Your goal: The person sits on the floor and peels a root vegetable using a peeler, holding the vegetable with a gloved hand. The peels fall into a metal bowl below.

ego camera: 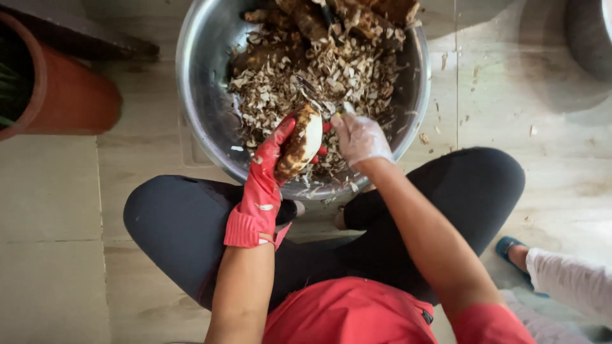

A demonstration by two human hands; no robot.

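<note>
My left hand (266,171), in a red rubber glove, grips a brown root vegetable (302,140) that is partly peeled to white. It hangs over the near rim of a large steel bowl (203,83). My right hand (358,137), in a thin clear glove, is closed on a small peeler or knife whose blade (348,108) touches the root's upper end. The bowl holds a heap of brown and white peelings (319,76) and several unpeeled roots (357,16) at its far side.
I sit cross-legged on a tiled floor with the bowl between my knees. An orange clay pot (67,95) stands at the left. Another person's foot in a blue slipper (510,247) and white sleeve (570,280) show at the lower right. Peel scraps lie on the floor.
</note>
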